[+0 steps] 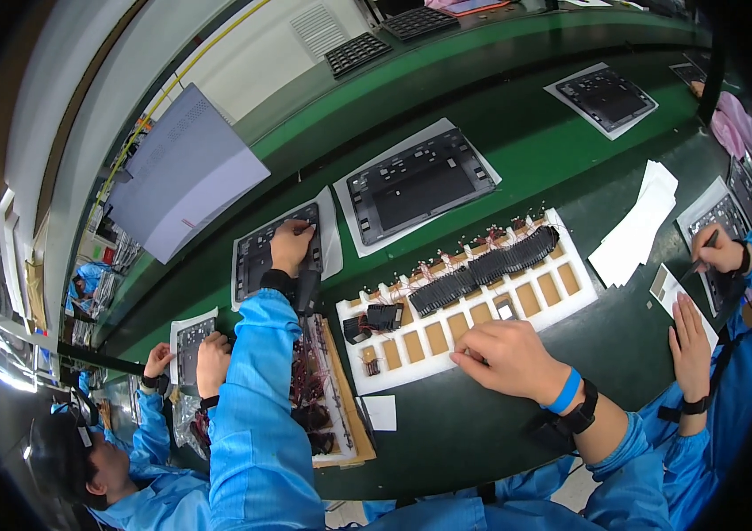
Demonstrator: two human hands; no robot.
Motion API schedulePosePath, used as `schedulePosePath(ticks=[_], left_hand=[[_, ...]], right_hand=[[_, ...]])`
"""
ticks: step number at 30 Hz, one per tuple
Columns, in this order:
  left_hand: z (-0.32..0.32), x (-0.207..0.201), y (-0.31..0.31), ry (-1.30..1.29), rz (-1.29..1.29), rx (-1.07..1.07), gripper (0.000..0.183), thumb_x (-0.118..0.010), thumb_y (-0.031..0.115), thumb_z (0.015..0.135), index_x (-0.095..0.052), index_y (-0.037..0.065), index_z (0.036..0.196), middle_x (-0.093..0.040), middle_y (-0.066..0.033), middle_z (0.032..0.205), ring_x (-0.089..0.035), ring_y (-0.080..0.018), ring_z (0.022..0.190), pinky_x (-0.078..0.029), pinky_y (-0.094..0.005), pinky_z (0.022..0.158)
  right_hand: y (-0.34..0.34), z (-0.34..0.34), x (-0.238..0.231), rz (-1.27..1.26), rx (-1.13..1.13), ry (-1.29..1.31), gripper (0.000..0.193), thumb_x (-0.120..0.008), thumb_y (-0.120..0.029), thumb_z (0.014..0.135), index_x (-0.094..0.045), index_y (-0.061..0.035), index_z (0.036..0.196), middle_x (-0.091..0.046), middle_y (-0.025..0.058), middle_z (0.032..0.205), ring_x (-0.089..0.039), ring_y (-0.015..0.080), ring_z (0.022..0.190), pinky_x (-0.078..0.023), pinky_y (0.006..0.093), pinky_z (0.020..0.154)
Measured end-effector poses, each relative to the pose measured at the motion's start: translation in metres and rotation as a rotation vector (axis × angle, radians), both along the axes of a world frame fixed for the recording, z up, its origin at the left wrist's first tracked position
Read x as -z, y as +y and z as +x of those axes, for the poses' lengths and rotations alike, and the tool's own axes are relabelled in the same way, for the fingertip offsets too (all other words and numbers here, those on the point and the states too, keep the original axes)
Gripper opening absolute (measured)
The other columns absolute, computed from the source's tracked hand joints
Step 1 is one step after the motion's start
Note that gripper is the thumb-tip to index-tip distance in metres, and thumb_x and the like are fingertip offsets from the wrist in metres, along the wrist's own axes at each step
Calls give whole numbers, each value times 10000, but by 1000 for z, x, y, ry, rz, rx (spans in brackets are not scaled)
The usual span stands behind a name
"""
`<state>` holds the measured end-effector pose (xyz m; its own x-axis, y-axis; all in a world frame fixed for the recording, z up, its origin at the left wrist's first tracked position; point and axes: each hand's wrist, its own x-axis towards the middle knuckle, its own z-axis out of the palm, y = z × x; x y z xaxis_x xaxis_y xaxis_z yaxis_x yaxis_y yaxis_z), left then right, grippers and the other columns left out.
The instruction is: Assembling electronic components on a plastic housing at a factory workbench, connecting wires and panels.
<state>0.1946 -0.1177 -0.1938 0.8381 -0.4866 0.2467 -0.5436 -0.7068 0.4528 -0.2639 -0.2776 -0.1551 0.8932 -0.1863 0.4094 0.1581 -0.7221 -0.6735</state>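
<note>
A black panel (250,265) is laid at left on a white sheet (333,232), presumably against scratches. The left hand (289,250) is bent over it, the right hand (507,358) curled at the foam tray (411,371); whether anything is pinched by either cannot be told.

Illumination over the long, flat green bench (526,168) is moderately bright and even, with soft shadows. Glare appears at the left margin, from white strip lamps (3,375). The loose white paper sheets (634,232) approach overexposure. Central focus is adequate; the rectangular white foam tray (385,378) is legible. Straight edges bow outward; black vignetting encloses the field.
</note>
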Motion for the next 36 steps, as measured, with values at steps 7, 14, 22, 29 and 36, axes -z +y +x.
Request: schedulePosePath(ticks=[7, 14, 22, 29, 36], left_hand=[[-10, -24, -15, 401, -86, -167, 294, -797, 202, 807, -727, -37, 963, -731, -128, 809, -680, -164, 597, -553, -297, 592], [-6, -32, -8, 142, 171, -62, 245, -722, 233, 828, -763, 12, 928, -743, -185, 847, -733, -270, 692, -588, -362, 719], [-13, -18, 3, -234, 401, 150, 282, -624, 286, 853, -780, 67, 937, -733, -200, 995, -701, -371, 944, -553, -450, 875], [0, -17, 7, 208, -6, -112, 274, -757, 136, 796, -743, -12, 1026, -761, -130, 886, -732, -190, 668, -587, -303, 682], [6, -21, 8, 314, -6, -22, 359, -706, 91, 809, -714, -5, 1156, -750, -178, 942, -729, -226, 688, -587, -333, 690]], right_hand=[[0, -2, 2, -4, 7, 43, 115, -698, -183, 875, -652, -111, 798, -638, 65, 699, -652, 271, 663, -495, 393, 574], [0, -1, 3, 1, 8, 35, 110, -704, -189, 872, -656, -118, 803, -639, 59, 701, -654, 266, 666, -497, 389, 578], [0, 2, 3, -8, 32, 56, 118, -702, -194, 873, -654, -109, 807, -635, 62, 699, -654, 274, 677, -501, 398, 590], [0, 0, 4, 8, 22, 69, 116, -699, -195, 876, -661, -104, 817, -642, 70, 709, -652, 275, 679, -501, 395, 595], [-1, -2, 4, -3, 12, 58, 104, -691, -184, 879, -659, -101, 825, -639, 70, 717, -651, 275, 683, -500, 396, 595]])
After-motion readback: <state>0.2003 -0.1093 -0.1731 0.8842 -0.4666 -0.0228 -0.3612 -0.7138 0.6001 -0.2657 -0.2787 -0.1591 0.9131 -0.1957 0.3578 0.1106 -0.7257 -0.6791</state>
